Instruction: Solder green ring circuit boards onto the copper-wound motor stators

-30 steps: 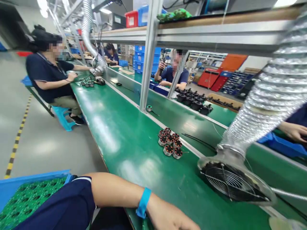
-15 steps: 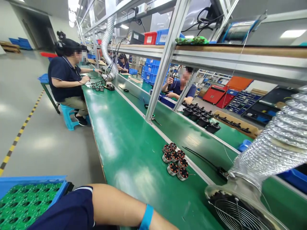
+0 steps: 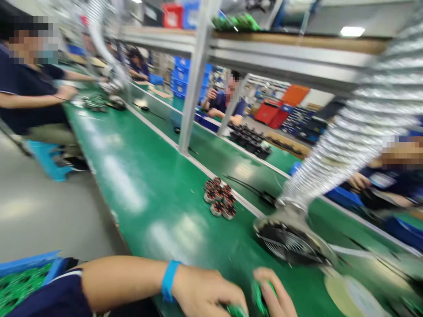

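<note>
My left hand (image 3: 208, 290), with a blue band at the wrist, reaches in from the lower left. Its curled fingers close on a small green circuit board (image 3: 237, 310), cut off by the bottom edge. Close beside it, my right hand (image 3: 276, 294) pinches another green piece (image 3: 259, 296) that looks like a circuit board, smeared by motion. Both hands are over the green bench (image 3: 139, 171) near its front edge. Beyond them stands a cluster of several motor stators (image 3: 218, 208) with orange windings.
A fume hood (image 3: 294, 237) on a silver flexible duct (image 3: 343, 127) stands right of the stators. A blue tray (image 3: 54, 268) of green circuit boards sits at lower left. A metal post (image 3: 194, 83) rises from the bench. Co-workers sit at left, across and at right.
The view has swung right and down. Both my hands now show, with green pieces in them; before, only my left forearm was visible. A co-worker has come into view at right.
</note>
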The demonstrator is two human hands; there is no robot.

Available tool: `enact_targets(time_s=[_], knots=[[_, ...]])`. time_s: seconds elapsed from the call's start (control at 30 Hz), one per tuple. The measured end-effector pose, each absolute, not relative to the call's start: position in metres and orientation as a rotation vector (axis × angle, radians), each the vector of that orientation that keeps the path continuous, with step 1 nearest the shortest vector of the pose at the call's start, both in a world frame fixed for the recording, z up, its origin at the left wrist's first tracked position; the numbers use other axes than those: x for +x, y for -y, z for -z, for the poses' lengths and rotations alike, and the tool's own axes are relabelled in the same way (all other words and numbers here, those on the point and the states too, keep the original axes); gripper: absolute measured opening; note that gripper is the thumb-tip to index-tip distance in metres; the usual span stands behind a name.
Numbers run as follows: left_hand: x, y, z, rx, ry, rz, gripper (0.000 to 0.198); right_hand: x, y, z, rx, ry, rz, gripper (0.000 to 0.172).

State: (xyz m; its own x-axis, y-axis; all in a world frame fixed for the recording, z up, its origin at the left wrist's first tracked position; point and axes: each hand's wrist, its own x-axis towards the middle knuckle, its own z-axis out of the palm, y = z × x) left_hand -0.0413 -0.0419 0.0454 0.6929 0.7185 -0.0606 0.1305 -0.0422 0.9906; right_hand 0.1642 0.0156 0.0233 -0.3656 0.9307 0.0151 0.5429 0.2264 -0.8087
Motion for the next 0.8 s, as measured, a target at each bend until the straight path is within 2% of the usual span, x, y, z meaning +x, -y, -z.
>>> enact_targets(time_s=[0.03, 0.1, 0.17, 0.23, 0.4, 0.5, 0.57, 0.7, 0.8], knots=[[-0.048, 0.050, -0.049, 1.558, -0.740, -0.604, 0.020, 0.169, -0.018, -0.025, -1.451, 2.005, -0.944, 0.027], [-0.060, 0.059, -0.050, 1.453, -0.740, -0.552, 0.021, 0.176, -0.024, -0.028, -1.779, 2.378, -0.615, 0.027], [-0.066, 0.060, -0.047, 1.462, -0.758, -0.442, 0.022, 0.180, -0.035, -0.029, -1.970, 2.358, -0.536, 0.025], [-0.065, 0.059, -0.043, 1.477, -0.767, -0.353, 0.023, 0.183, -0.046, -0.027, -2.099, 2.302, -0.466, 0.033], [-0.049, 0.056, -0.037, 1.386, -0.831, -0.237, 0.022, 0.192, -0.049, -0.028, -2.179, 2.221, -0.310, 0.043], [-0.040, 0.051, -0.035, 1.274, -0.918, -0.297, 0.048, 0.197, -0.030, -0.037, -2.168, 2.139, -0.210, 0.044], [-0.032, 0.047, -0.034, 1.227, -0.965, -0.348, 0.065, 0.196, -0.011, -0.042, -1.999, 2.099, -0.373, 0.034], [-0.017, 0.041, -0.032, 1.255, -0.951, -0.355, 0.084, 0.181, 0.028, -0.043, -1.325, 2.048, -1.336, 0.020], [-0.015, 0.037, -0.035, 1.346, -0.912, -0.341, 0.086, 0.175, 0.040, -0.040, -1.212, 1.958, -1.441, 0.019]])
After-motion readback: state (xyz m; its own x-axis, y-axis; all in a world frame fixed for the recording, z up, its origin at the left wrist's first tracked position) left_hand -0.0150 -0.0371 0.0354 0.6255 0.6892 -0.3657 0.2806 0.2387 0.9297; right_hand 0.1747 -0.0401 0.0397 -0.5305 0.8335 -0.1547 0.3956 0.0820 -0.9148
